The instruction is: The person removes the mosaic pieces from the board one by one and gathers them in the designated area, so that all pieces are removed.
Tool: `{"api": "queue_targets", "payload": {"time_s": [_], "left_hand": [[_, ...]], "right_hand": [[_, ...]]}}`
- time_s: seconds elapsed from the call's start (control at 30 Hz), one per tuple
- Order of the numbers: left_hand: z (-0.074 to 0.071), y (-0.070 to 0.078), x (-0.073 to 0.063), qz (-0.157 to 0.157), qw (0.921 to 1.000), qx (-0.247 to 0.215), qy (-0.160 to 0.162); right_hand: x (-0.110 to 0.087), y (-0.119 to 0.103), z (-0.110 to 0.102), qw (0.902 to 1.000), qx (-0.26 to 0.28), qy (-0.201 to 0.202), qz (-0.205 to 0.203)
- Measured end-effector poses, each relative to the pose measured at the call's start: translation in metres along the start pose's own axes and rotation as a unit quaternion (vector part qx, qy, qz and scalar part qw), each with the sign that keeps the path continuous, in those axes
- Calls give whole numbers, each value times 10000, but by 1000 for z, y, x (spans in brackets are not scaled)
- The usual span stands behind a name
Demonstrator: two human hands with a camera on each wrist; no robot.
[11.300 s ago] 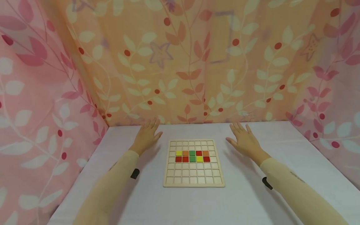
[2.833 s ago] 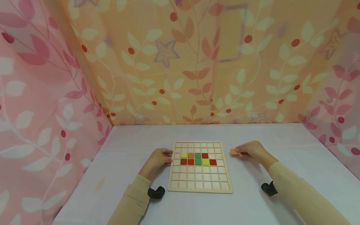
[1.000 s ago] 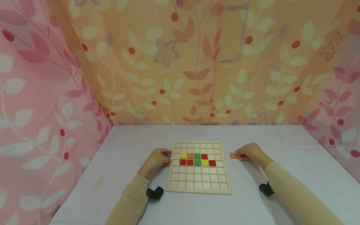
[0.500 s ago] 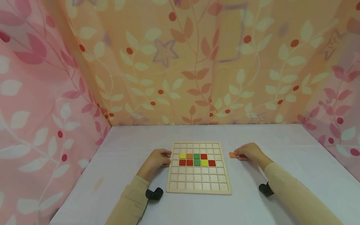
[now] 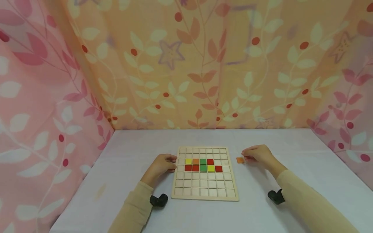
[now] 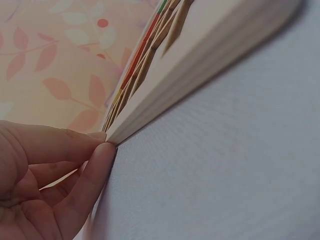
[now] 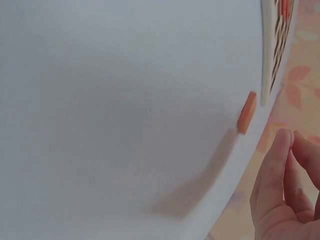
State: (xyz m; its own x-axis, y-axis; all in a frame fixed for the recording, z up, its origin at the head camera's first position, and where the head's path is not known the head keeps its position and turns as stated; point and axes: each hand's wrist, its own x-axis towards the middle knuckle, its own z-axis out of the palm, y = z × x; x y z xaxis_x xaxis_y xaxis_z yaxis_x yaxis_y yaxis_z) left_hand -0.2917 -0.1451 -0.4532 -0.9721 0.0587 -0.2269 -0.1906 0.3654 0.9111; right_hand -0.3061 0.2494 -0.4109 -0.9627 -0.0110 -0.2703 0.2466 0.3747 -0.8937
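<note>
A square wooden grid board (image 5: pixel 204 193) lies flat on the table, with coloured square tiles in two rows. The upper row reads yellow, orange, green, red; the lower one red, red, green, yellow, red. My left hand (image 5: pixel 159 165) pinches the board's left edge with thumb and finger, seen close up in the left wrist view. Just right of the board an orange tile (image 5: pixel 240 160) rests flat on the table. Beside and slightly above it is my right hand (image 5: pixel 259 154), fingers relaxed and bent with nothing between them; in the right wrist view the tile (image 7: pixel 247 113) is apart from the fingertips.
A white cloth covers the table (image 5: pixel 140 213). Floral fabric stands as a back wall (image 5: pixel 180 74), with pink fabric (image 5: pixel 40 129) along the left and right sides. Dark wrist-worn devices (image 5: pixel 159 200) stick out below both sleeves.
My right hand took the orange tile from the upper row's right end and set it down right of the board. Now it has let go and lifted slightly. My left hand keeps its place.
</note>
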Motion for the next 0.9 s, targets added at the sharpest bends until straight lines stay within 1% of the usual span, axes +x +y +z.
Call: {"api": "queue_targets", "payload": {"time_s": [0.07, 0.17, 0.23, 0.4, 0.5, 0.73, 0.9], "left_hand": [[-1, 1, -1, 14, 10000, -13, 5], [0, 2, -1, 43, 10000, -70, 1], [1, 2, -1, 74, 9999, -95, -33], [2, 0, -1, 29, 9999, -116, -8], [2, -1, 0, 24, 9999, -110, 37], [0, 1, 1, 25, 9999, -142, 36], [-1, -1, 1, 52, 10000, -62, 12]], "right_hand": [[-1, -4, 5, 9999, 13, -87, -80], [-2, -8, 13, 9995, 187, -226, -112], [-3, -9, 19, 9993, 184, -284, -135], [-3, -13, 35, 9993, -40, -367, -112], [-1, -16, 44, 9991, -81, -412, -88], [2, -21, 60, 9984, 38, -565, -46], [4, -24, 70, 9979, 69, -649, 13]]}}
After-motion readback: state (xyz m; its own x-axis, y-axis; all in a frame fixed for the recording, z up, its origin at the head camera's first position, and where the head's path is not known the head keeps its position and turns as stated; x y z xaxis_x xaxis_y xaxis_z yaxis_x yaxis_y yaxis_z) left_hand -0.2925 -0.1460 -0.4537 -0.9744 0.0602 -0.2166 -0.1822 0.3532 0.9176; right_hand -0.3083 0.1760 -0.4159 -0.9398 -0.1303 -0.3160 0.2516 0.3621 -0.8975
